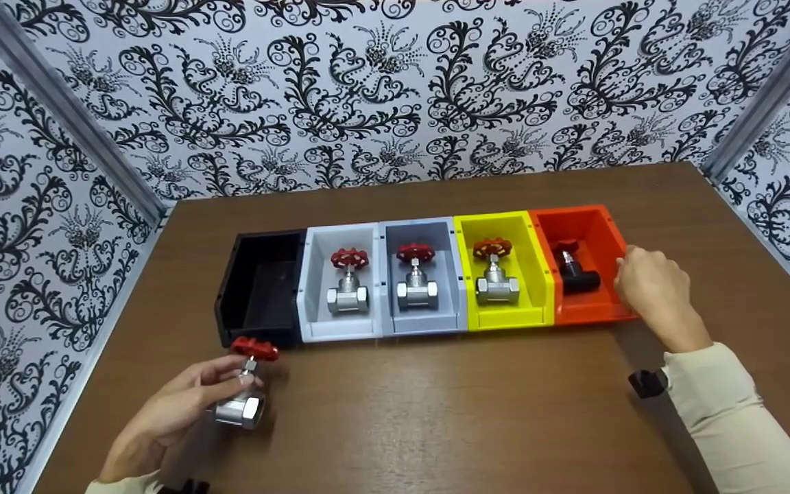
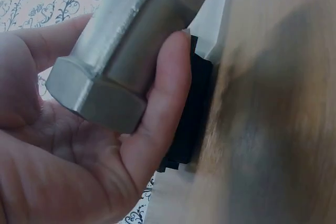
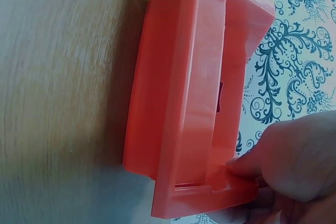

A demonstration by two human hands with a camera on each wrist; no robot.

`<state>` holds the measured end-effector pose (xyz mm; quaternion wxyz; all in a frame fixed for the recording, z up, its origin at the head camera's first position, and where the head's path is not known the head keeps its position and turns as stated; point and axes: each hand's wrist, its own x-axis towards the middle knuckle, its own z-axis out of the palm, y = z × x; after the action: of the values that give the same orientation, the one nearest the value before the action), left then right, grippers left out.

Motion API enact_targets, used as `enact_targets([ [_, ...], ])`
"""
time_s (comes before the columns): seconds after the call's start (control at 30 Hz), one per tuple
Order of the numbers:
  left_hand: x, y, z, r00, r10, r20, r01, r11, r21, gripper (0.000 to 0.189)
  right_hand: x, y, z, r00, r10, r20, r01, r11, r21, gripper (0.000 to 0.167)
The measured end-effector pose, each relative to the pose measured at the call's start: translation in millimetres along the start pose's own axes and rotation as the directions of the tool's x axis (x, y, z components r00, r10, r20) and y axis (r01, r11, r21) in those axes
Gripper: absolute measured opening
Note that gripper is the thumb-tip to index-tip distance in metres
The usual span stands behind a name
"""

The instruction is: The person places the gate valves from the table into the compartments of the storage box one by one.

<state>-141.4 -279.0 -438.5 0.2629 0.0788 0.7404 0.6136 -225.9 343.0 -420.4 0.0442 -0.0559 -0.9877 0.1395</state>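
Observation:
A silver gate valve [image 1: 236, 412] with a red handwheel is held in my left hand [image 1: 172, 401], in front of the black bin [image 1: 265, 291]. In the left wrist view the fingers curl round its hex-ended metal body [image 2: 121, 40]. My right hand [image 1: 655, 281] grips the right wall of the red-orange bin [image 1: 594, 230], its thumb on the inside in the right wrist view. Inside that bin lies a black-bodied valve [image 1: 579, 280] with a dark red handwheel.
Joined to the row are a white bin [image 1: 319, 243], a grey bin [image 1: 426, 325] and a yellow bin [image 1: 513, 318], each holding a silver valve with a red or orange handwheel. The wooden table [image 1: 422, 405] meets patterned walls [image 1: 381, 89] at the back and sides.

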Motion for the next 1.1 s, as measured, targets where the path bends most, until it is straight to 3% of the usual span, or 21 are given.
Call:
enact_targets([
  [0.2, 0.0, 1.1, -2.4, 1.000, 0.026, -0.015, -0.026, 0.999, 0.026, 0.038, 0.7, 0.3, 0.6, 1.000, 0.007, 0.026, -0.006, 1.000, -0.014, 0.028],
  [0.67, 8.5, 12.8, -3.3, 0.994, 0.056, -0.094, -0.057, 0.998, -0.007, 0.049, 0.7, 1.0, -1.2, 0.999, 0.013, 0.051, -0.013, 1.000, -0.004, 0.030],
  [0.83, 12.6, 16.4, -4.0, 0.991, 0.064, -0.119, -0.068, 0.997, -0.025, 0.052, 1.3, 0.1, -1.0, 1.000, 0.004, 0.028, -0.004, 1.000, -0.007, 0.027],
  [1.1, 21.9, 25.6, -5.3, 0.987, 0.067, -0.147, -0.089, 0.985, -0.150, 0.056, 2.4, 0.7, -0.8, 0.999, 0.012, 0.034, -0.011, 1.000, -0.008, 0.027],
])
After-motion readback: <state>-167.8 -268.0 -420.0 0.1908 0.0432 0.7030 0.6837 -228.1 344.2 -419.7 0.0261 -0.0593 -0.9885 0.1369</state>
